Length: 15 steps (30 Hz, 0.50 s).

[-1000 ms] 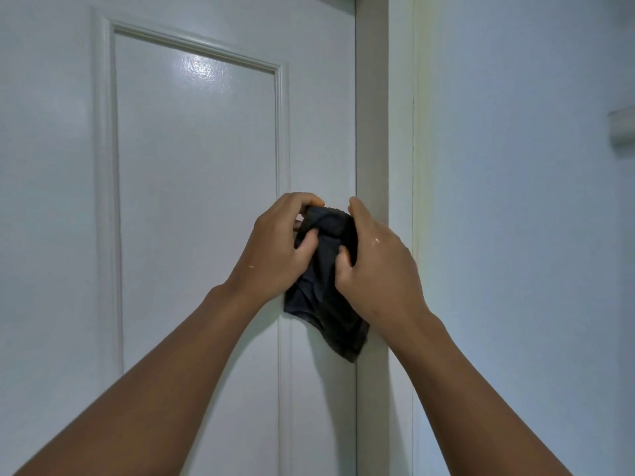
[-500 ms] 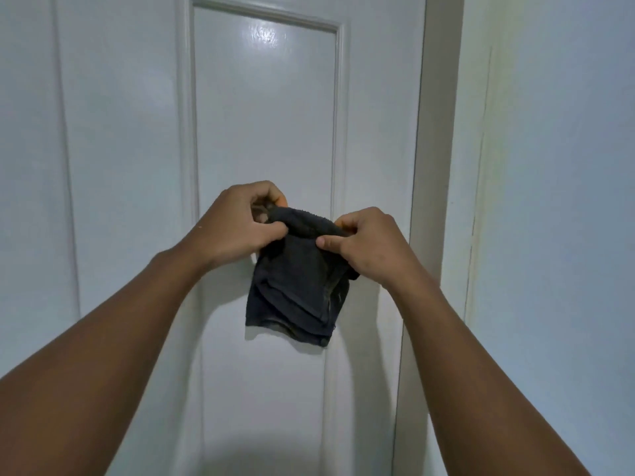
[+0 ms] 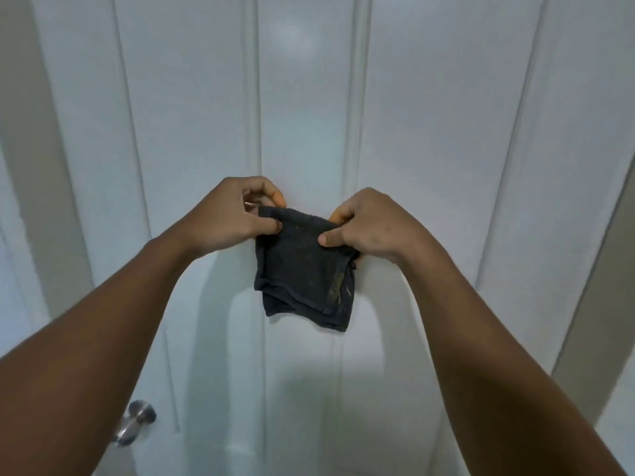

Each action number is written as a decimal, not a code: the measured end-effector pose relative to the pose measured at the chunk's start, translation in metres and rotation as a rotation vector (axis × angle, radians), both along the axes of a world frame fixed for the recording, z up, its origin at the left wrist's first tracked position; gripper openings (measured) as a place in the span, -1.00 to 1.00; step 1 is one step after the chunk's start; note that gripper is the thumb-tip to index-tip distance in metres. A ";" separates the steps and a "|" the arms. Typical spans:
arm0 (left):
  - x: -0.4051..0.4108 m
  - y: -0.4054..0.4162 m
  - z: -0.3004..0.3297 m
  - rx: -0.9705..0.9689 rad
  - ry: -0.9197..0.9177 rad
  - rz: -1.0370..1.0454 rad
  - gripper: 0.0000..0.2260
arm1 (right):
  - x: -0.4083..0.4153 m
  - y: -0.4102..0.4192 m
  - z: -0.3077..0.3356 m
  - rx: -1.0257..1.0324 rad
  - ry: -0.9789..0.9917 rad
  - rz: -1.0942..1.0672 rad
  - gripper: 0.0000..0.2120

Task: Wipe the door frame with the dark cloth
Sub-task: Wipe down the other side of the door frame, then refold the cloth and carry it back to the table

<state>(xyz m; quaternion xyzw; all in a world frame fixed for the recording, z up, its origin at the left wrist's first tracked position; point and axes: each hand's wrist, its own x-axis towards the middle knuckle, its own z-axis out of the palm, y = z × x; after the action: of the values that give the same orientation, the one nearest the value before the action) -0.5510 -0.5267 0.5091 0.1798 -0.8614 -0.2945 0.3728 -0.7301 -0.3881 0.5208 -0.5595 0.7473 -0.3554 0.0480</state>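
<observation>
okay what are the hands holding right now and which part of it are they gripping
Both hands hold the dark cloth by its folded top edge: the left hand pinches the upper left corner, the right hand the upper right. The rest hangs loose.

surface: white panelled door point(image 3: 305, 97) | on it: metal knob point(image 3: 134, 422), lower left

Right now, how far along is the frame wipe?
Done: nothing visibly; no wiped patch can be told. In hand: the left hand and right hand each pinch a top corner of the dark cloth, which hangs folded in front of the white door, apparently being readied. Left: putting the cloth to the door frame at the right edge and wiping it.
</observation>
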 end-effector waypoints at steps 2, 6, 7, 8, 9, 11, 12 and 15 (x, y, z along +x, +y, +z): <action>0.034 -0.014 -0.005 -0.006 -0.035 0.056 -0.80 | 0.029 -0.024 -0.003 0.014 0.033 0.040 -0.89; 0.104 -0.042 -0.013 -0.002 -0.068 0.185 -0.83 | 0.094 -0.075 -0.008 0.043 0.125 0.110 -0.82; 0.123 -0.049 -0.017 0.005 -0.076 0.222 -0.84 | 0.110 -0.088 -0.011 0.053 0.129 0.134 -0.81; 0.141 -0.055 -0.021 0.012 -0.082 0.253 -0.86 | 0.126 -0.101 -0.016 0.066 0.136 0.155 -0.80; 0.157 -0.062 -0.025 0.019 -0.091 0.276 -0.88 | 0.139 -0.112 -0.021 0.072 0.145 0.171 -0.80; 0.191 -0.072 -0.036 0.033 -0.109 0.333 -0.91 | 0.165 -0.135 -0.033 0.075 0.143 0.210 -0.79; 0.207 -0.077 -0.042 0.040 -0.115 0.366 -0.92 | 0.179 -0.145 -0.039 0.081 0.136 0.236 -0.80; 0.254 -0.089 -0.063 0.086 -0.137 0.460 -0.92 | 0.221 -0.175 -0.054 0.125 0.127 0.330 -0.80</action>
<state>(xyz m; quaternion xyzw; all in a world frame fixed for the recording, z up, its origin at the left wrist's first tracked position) -0.2969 -0.6158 0.4465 0.4068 -0.8076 -0.2254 0.3626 -0.5096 -0.5631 0.4665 -0.6918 0.6674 -0.2595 0.0932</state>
